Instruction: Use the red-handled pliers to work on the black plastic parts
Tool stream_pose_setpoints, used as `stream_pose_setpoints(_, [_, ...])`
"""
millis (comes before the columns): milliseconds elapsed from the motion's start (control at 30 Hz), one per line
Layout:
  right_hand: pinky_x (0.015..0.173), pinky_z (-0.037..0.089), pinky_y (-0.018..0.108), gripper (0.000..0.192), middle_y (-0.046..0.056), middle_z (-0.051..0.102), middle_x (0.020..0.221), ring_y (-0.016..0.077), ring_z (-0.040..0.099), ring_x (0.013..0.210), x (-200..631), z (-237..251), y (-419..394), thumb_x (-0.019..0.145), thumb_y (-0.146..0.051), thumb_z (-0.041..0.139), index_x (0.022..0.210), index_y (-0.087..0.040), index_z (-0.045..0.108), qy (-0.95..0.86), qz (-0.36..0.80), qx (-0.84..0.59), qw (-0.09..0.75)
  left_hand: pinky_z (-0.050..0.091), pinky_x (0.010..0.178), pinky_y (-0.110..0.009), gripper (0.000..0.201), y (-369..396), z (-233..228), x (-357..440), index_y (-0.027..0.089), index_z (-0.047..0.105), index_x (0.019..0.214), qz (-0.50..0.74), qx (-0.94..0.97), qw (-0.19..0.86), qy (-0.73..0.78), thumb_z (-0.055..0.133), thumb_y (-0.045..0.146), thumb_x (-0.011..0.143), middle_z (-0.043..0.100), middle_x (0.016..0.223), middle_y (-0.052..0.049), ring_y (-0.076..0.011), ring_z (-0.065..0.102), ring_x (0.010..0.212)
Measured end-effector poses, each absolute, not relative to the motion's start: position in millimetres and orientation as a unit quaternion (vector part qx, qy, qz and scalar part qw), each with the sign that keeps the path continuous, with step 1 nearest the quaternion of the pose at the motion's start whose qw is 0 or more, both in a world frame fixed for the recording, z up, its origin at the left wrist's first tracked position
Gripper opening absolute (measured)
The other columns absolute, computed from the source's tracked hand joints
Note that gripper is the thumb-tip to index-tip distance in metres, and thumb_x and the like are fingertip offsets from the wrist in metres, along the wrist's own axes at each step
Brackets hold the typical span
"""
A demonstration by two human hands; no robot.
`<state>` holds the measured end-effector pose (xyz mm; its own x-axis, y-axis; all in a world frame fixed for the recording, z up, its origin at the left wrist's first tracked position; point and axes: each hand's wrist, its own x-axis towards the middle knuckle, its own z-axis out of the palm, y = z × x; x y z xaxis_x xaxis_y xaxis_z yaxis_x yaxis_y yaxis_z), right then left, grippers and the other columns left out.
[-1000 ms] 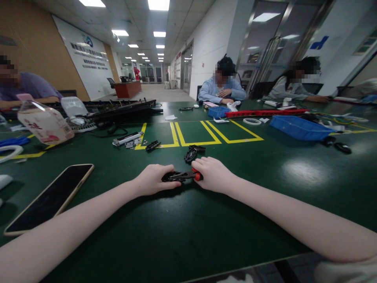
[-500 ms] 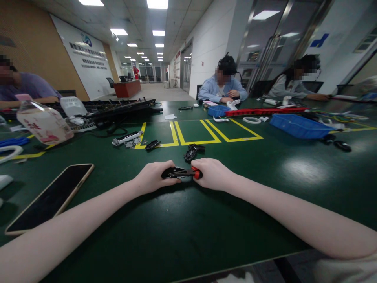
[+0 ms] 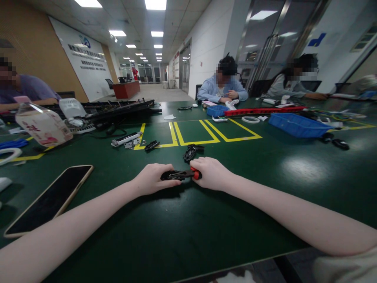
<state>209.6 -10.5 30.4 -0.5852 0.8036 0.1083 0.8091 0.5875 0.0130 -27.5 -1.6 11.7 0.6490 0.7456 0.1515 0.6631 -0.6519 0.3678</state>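
Observation:
My left hand (image 3: 150, 179) is closed around a small black part with shiny metal bits (image 3: 169, 175), held just above the green table (image 3: 176, 236). My right hand (image 3: 209, 173) grips the red handles of a pair of pliers (image 3: 186, 174). The dark jaws point left and meet the black part; whether they pinch it I cannot tell. Beyond my hands lie a few black plastic pieces (image 3: 191, 152) close together, and another black piece (image 3: 152, 145) rests by the yellow tape, with small grey metal parts (image 3: 132, 142) to its left.
A phone (image 3: 48, 200) lies beside my left forearm. A plastic jug (image 3: 44, 124) and long black assemblies (image 3: 123, 110) stand at the back left. Blue trays (image 3: 299, 125) and a red strip (image 3: 265, 111) lie to the back right. Three other people sit around the table.
The black part in my left hand has turned slightly, while the pliers stay against it. The whole view has shifted very little.

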Motion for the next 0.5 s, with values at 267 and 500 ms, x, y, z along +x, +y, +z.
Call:
stream_pose_setpoints(267, [0.074, 0.040, 0.031, 0.008, 0.009, 0.068, 0.089, 0.0221, 0.060, 0.084, 211.3, 28.9, -10.8, 0.083, -0.024, 0.060, 0.087, -0.018, 0.060, -0.895, -0.048, -0.439, 0.055, 0.030, 0.058, -0.024, 0.042, 0.5, 10.5, -28.0, 0.019, 0.061, 0.088, 0.117, 0.908, 0.124, 0.383, 0.051, 0.060, 0.092, 0.064, 0.075, -0.001, -0.0158, 0.056, 0.066])
stream_pose_setpoints(500, [0.074, 0.037, 0.033, 0.012, 0.010, 0.068, 0.093, 0.0230, 0.058, 0.087, 212.6, 23.4, -7.4, 0.082, -0.026, 0.060, 0.090, -0.017, 0.060, -0.899, -0.061, -0.426, 0.080, 0.029, 0.057, -0.024, 0.041, -1.2, 10.9, -26.9, 0.020, 0.059, 0.085, 0.128, 0.907, 0.123, 0.381, 0.052, 0.060, 0.091, 0.061, 0.071, 0.000, -0.0147, 0.053, 0.063])
